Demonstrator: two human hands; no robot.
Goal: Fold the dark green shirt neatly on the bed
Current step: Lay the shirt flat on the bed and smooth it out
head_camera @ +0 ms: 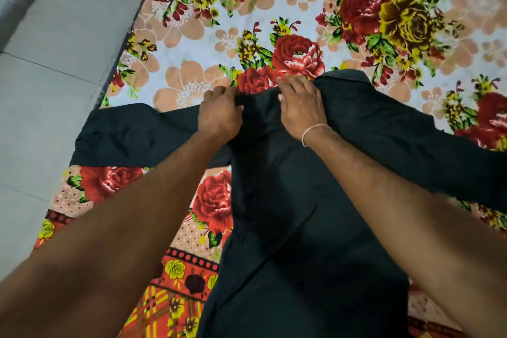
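The dark green shirt (296, 200) lies spread on the bed, its body running toward me and one sleeve stretched out to each side. The collar end is at the far side, bunched up. My left hand (219, 112) is closed on the fabric at the left shoulder, near the collar. My right hand (300, 107) rests on the collar area with fingers curled over the fabric's far edge; a thin band circles its wrist. My forearms cover part of the shirt's body.
The bed carries a floral sheet (288, 8) with red and yellow roses. Its left edge (115, 85) runs diagonally, with pale floor tiles (55, 49) beyond. The left sleeve (123, 137) reaches that edge.
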